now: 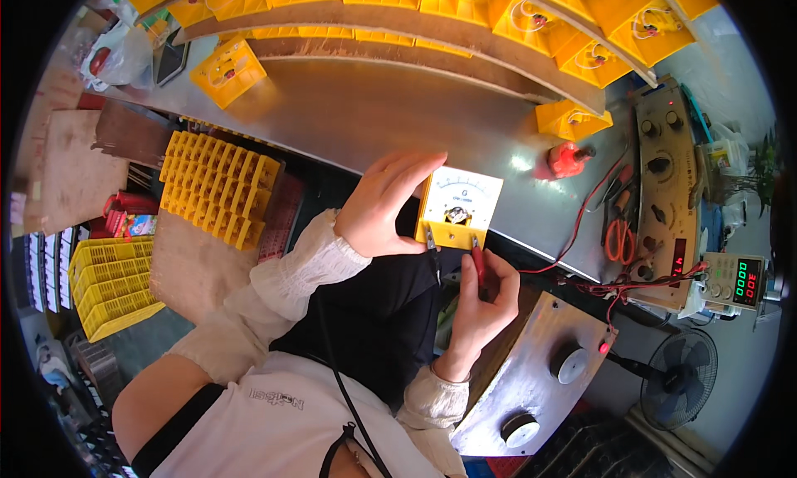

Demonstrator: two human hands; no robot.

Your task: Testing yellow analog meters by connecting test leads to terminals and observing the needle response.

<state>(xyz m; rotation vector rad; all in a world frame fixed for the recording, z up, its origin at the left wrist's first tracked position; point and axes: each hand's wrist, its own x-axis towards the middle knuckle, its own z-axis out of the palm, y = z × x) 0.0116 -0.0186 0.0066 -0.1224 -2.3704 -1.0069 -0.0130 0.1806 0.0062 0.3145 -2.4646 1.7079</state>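
The yellow meter (462, 187) is up in the air at the near edge of the desk (398, 104), its white dial face turned up toward the head. The left hand (386, 200) has it in a firm grip, thumb on the lower left corner and fingers along the upper left edge, opened only as wide as the case. Along the meter's lower edge, a black clip (434, 258) sits at the left corner and a red clip (478, 262) at the right. The right hand (490, 299), just below the meter, has its grip closed in a pinch around the red clip.

To the right of the meter on the desk stand a red bottle (568, 159) and, farther over, scissors (619, 241) with orange handles beside a long panel (660, 171) with knobs. Past those, well right of the meter, is a small power supply (735, 280) with lit digits. Below and right of the meter are a metal box (531, 387) with two round knobs and a fan (681, 377). Beyond the meter, a shelf (382, 23) carries rows of yellow cases (457, 1). Well left of the meter are stacked yellow parts (220, 183) and, farther left, yellow crates (116, 283).
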